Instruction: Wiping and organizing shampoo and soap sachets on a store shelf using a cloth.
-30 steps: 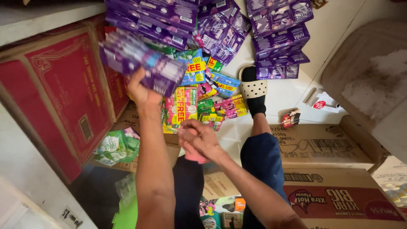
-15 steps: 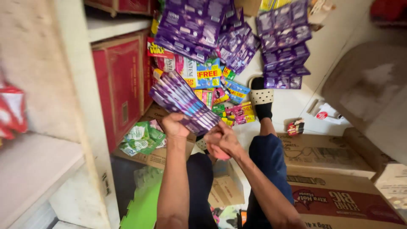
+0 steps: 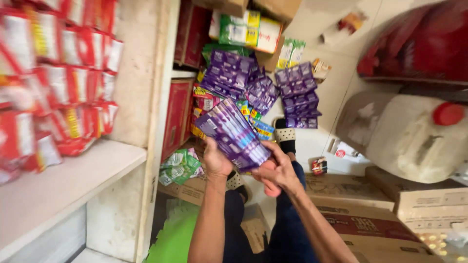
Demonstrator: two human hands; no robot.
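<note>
My left hand point(image 3: 216, 159) grips a fanned stack of purple snack packets point(image 3: 234, 134) from below, held up in front of me. My right hand point(image 3: 276, 170) touches the stack's lower right corner, fingers curled against it. More purple packets lie in piles on the floor beyond, one pile point(image 3: 230, 74) at the centre and another pile point(image 3: 298, 95) to the right. Colourful packets point(image 3: 202, 104) lie under them. My legs in dark trousers point(image 3: 287, 234) and a patterned sandal point(image 3: 285, 134) show below the stack.
A white shelf point(image 3: 63, 180) at left carries rows of red-and-white packets point(image 3: 58, 78). Red cartons point(image 3: 176, 117) stand behind its upright. Green packets point(image 3: 180, 165) lie on brown cardboard boxes point(image 3: 370, 219). A large white container with a red cap point(image 3: 447, 113) sits at right.
The view has swung left and up, bringing the shelf of red packets into sight. Both hands have come together at the purple stack, which sits lower and closer to me.
</note>
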